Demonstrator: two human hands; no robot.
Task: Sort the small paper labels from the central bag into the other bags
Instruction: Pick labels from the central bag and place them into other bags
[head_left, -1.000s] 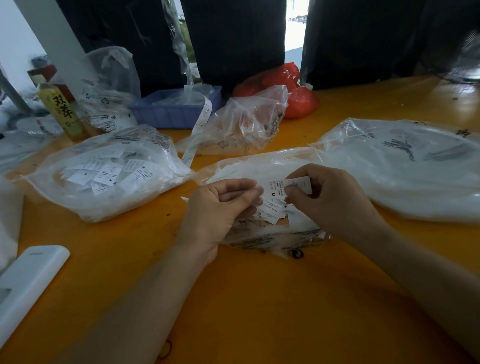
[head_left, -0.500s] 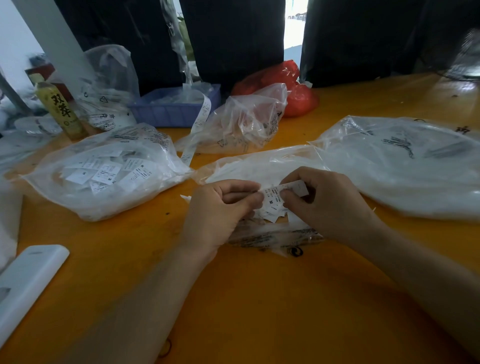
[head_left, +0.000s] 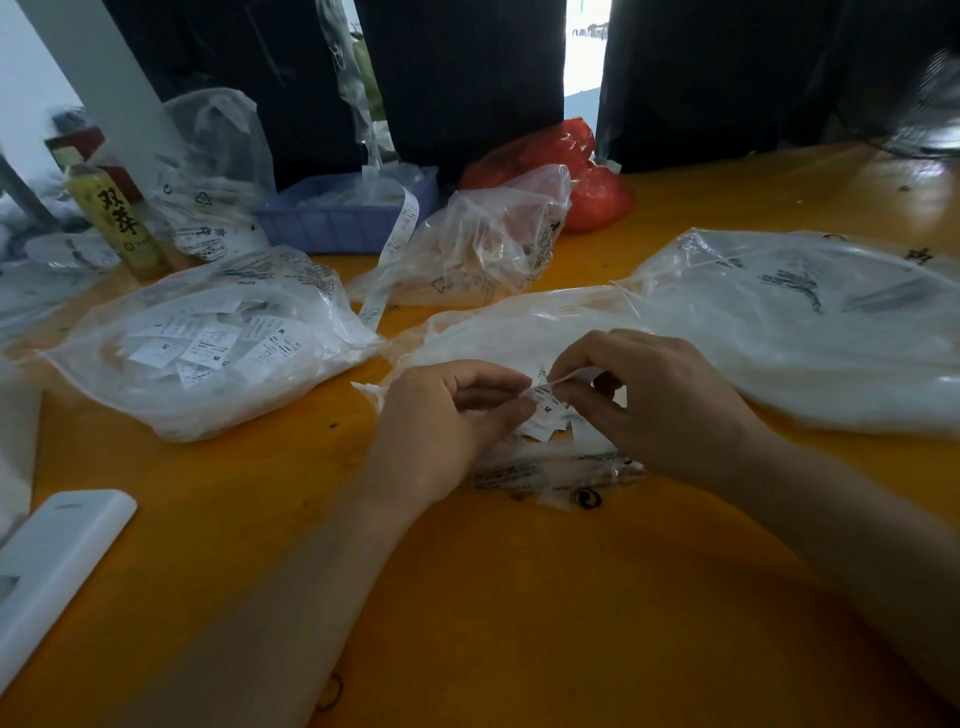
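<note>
The fingers of the left hand and those of the right hand curl inward and pinch small labels between them, just above the central bag, where more labels lie loose. To the left lies a bag of labels; to the right a large bag. All rest on the orange desk, with a crumpled bag, blue tray and bottle behind.

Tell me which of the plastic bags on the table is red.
The red bag at the far edge of the table, behind the crumpled clear bag. Every other bag in view is clear or whitish plastic.
</note>
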